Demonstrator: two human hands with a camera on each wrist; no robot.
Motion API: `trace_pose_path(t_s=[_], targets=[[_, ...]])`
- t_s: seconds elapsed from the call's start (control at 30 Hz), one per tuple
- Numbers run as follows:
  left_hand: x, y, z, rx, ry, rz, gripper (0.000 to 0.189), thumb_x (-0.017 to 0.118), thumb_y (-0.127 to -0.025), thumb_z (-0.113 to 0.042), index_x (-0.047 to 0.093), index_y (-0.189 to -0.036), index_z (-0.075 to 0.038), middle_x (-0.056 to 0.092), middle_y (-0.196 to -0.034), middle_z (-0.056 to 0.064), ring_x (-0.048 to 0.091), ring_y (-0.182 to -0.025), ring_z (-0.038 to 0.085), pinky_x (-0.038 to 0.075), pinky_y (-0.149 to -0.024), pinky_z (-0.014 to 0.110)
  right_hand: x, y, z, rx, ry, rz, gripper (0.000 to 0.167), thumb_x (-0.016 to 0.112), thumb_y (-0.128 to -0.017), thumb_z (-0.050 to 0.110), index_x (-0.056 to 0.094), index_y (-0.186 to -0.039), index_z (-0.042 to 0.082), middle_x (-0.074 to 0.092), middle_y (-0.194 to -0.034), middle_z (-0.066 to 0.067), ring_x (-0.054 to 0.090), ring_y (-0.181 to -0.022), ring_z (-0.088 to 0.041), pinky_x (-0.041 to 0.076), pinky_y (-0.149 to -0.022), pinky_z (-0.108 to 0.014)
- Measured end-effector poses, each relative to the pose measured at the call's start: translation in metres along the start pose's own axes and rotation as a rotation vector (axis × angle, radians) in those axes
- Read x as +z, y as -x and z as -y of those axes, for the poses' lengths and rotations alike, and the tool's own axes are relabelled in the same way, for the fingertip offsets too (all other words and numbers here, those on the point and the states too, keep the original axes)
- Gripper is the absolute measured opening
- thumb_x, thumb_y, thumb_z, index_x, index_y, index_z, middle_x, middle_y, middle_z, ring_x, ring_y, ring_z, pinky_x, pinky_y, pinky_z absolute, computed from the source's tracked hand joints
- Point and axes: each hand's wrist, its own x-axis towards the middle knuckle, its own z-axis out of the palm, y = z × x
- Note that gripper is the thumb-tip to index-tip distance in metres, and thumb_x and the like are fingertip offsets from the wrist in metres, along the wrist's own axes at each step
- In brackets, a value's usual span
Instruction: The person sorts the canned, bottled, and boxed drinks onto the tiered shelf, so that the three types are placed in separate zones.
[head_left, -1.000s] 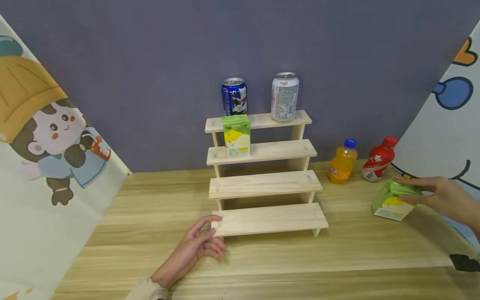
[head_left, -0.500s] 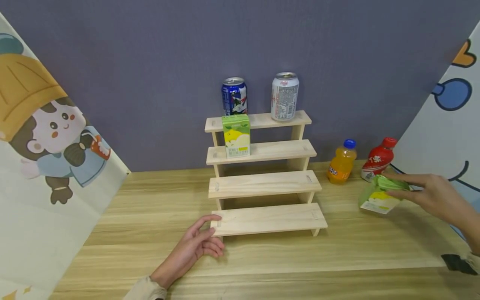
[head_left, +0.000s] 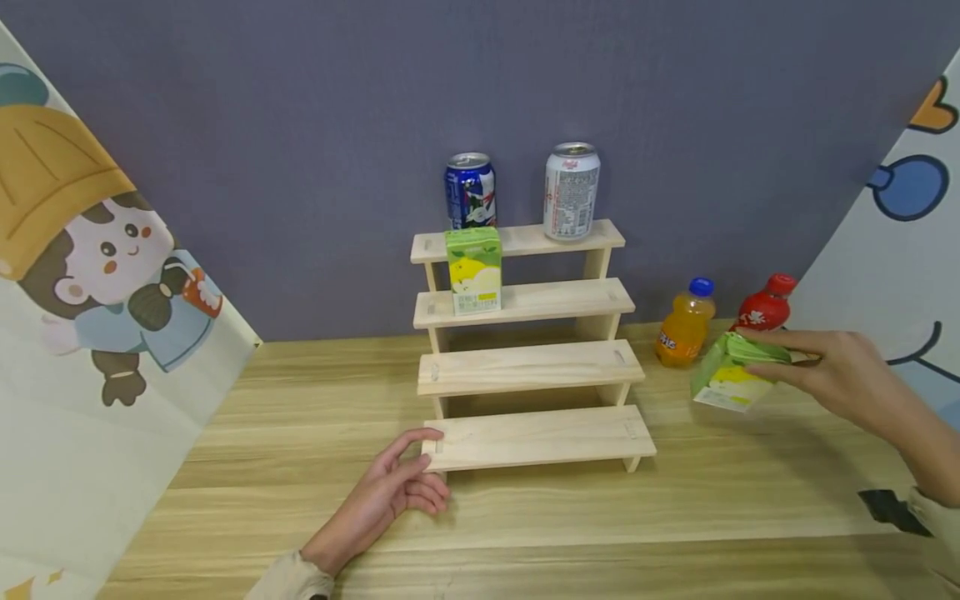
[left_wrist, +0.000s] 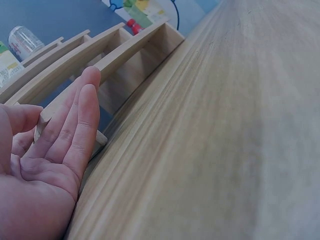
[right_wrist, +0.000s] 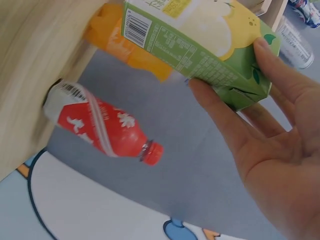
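A green and yellow juice carton point(head_left: 738, 373) hangs tilted above the table, its top pinched between the thumb and fingers of my right hand point(head_left: 847, 375). The right wrist view shows the same juice carton point(right_wrist: 205, 45) with its barcode end away from the palm. My left hand point(head_left: 393, 483) grips the left end of the lowest step of a wooden stepped rack point(head_left: 532, 437), thumb and forefinger at the board's edge. In the left wrist view, the other fingers of the left hand point(left_wrist: 55, 150) extend beneath that board.
Another juice carton point(head_left: 475, 271) stands on the rack's second step from the top. Behind it are a blue can point(head_left: 470, 190) and a white can point(head_left: 572, 192) on the top step. An orange soda bottle point(head_left: 686, 323) and a red bottle point(head_left: 765, 307) stand at the back right.
My right hand has lifted the juice carton off the table and carried it left and upward in the head view, partly covering the red bottle. My left hand stays on the rack.
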Motion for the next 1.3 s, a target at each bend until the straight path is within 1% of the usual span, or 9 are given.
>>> trace_pose_path(t_s=[0.17, 0.37, 0.47, 0.57, 0.63, 0.8, 0.93, 1.07, 1.3], targets=[[0.0, 0.0, -0.001, 0.0, 0.004, 0.0, 0.044, 0.038, -0.11, -0.017, 0.028, -0.151, -0.005, 0.073, -0.098, 0.016, 0.072, -0.085, 0.023, 0.061, -0.077, 0.036, 0.0, -0.009, 0.011, -0.025, 0.013, -0.014, 0.047, 0.09, -0.072, 0.014, 0.075, -0.117, 0.01, 0.073, -0.104, -0.021, 0.06, -0.068, 0.0, 0.048, -0.056, -0.008], [0.0, 0.0, -0.001, -0.002, 0.012, 0.005, 0.044, 0.038, -0.11, -0.016, 0.028, -0.151, -0.005, 0.073, -0.099, 0.015, 0.072, -0.086, 0.023, 0.061, -0.077, 0.036, 0.001, -0.019, 0.023, -0.03, -0.037, -0.017, 0.048, 0.09, -0.07, 0.01, 0.076, -0.116, 0.01, 0.074, -0.102, -0.018, 0.072, -0.072, -0.026, 0.047, -0.058, -0.004], [0.0, 0.001, 0.0, -0.005, 0.011, 0.002, 0.044, 0.038, -0.11, -0.016, 0.028, -0.151, -0.005, 0.073, -0.098, 0.015, 0.072, -0.085, 0.023, 0.061, -0.078, 0.037, -0.001, -0.025, 0.026, -0.068, -0.032, -0.012, 0.046, 0.089, -0.072, 0.009, 0.076, -0.116, 0.009, 0.075, -0.098, -0.015, 0.069, -0.069, -0.017, 0.049, -0.058, -0.008], [-0.001, 0.001, -0.001, -0.004, 0.012, 0.002, 0.044, 0.037, -0.11, -0.016, 0.027, -0.151, -0.005, 0.073, -0.098, 0.014, 0.072, -0.085, 0.023, 0.061, -0.078, 0.037, -0.004, -0.032, 0.03, -0.1, -0.031, -0.017, 0.046, 0.088, -0.073, 0.007, 0.075, -0.117, 0.009, 0.074, -0.093, -0.013, 0.059, -0.059, -0.004, 0.046, -0.051, -0.01], [-0.001, 0.001, -0.001, 0.0, 0.013, 0.007, 0.044, 0.037, -0.11, -0.016, 0.027, -0.151, -0.005, 0.073, -0.099, 0.015, 0.072, -0.086, 0.023, 0.061, -0.078, 0.037, -0.006, -0.037, 0.032, -0.111, -0.017, -0.028, 0.047, 0.087, -0.073, 0.007, 0.074, -0.119, 0.01, 0.07, -0.077, -0.005, 0.046, -0.049, 0.001, 0.039, -0.045, -0.011], [-0.001, 0.0, 0.0, 0.013, 0.015, 0.02, 0.043, 0.036, -0.11, -0.015, 0.028, -0.151, -0.005, 0.073, -0.1, 0.015, 0.072, -0.088, 0.023, 0.061, -0.078, 0.037, -0.013, -0.047, 0.04, -0.116, -0.006, -0.037, 0.049, 0.087, -0.074, 0.009, 0.074, -0.121, 0.012, 0.053, -0.06, 0.008, 0.02, -0.042, -0.001, 0.026, -0.037, -0.021], [0.0, 0.001, 0.001, 0.016, 0.014, 0.018, 0.043, 0.037, -0.11, -0.015, 0.028, -0.151, -0.005, 0.073, -0.099, 0.015, 0.072, -0.087, 0.023, 0.061, -0.078, 0.037, -0.016, -0.056, 0.045, -0.164, -0.034, -0.052, 0.048, 0.088, -0.073, 0.007, 0.075, -0.119, 0.011, 0.074, -0.085, -0.006, 0.029, -0.044, 0.0, 0.028, -0.039, -0.019], [0.0, 0.001, 0.001, 0.009, 0.005, 0.007, 0.043, 0.038, -0.11, -0.016, 0.029, -0.151, -0.006, 0.073, -0.098, 0.015, 0.073, -0.085, 0.023, 0.061, -0.078, 0.036, -0.019, -0.066, 0.051, -0.226, -0.04, -0.069, 0.048, 0.087, -0.073, 0.004, 0.074, -0.119, 0.011, 0.074, -0.107, -0.015, 0.051, -0.056, 0.001, 0.038, -0.045, -0.011], [-0.002, 0.0, 0.001, 0.01, 0.002, 0.004, 0.043, 0.037, -0.11, -0.015, 0.029, -0.151, -0.006, 0.073, -0.097, 0.015, 0.073, -0.084, 0.024, 0.061, -0.077, 0.036, -0.025, -0.079, 0.062, -0.251, -0.085, -0.087, 0.05, 0.084, -0.077, 0.003, 0.072, -0.124, 0.015, 0.071, -0.114, -0.017, 0.057, -0.074, 0.02, 0.05, -0.053, -0.009]])
